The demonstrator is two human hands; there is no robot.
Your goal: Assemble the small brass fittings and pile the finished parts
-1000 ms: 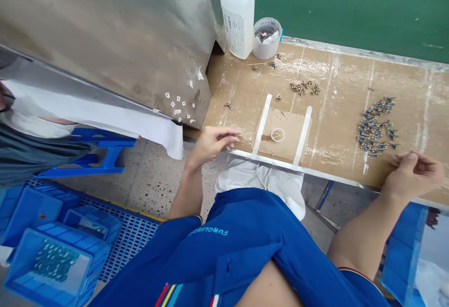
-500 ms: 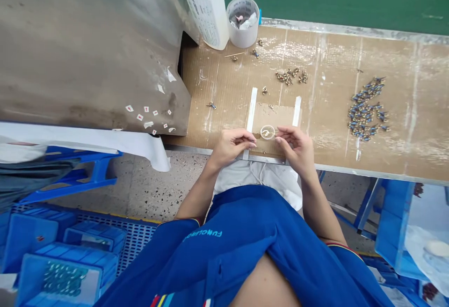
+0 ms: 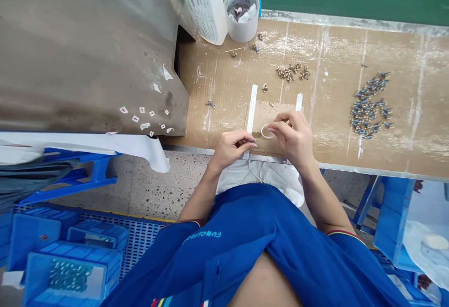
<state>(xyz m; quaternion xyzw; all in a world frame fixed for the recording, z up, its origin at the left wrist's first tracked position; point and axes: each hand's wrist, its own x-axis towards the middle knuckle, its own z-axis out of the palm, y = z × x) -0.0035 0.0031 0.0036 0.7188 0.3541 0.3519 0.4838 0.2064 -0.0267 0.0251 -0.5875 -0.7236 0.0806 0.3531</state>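
Both hands work at the near edge of a cardboard-covered bench, over a small taped-down cardboard patch. My left hand is curled, fingertips pinched on a tiny dark part I can barely make out. My right hand is closed too, its fingertips at a small white ring lying on the patch; whether it grips the ring or something tiny above it is unclear. The two hands sit a few centimetres apart.
A heap of small blue-and-brass parts lies to the right, a smaller brass cluster behind the patch. A white bottle and a plastic cup stand at the back. A steel cabinet rises on the left. Blue crates sit on the floor.
My right hand came in from beside the blue heap to the white ring. My left hand shifted right to meet it. The view dropped and swung slightly.
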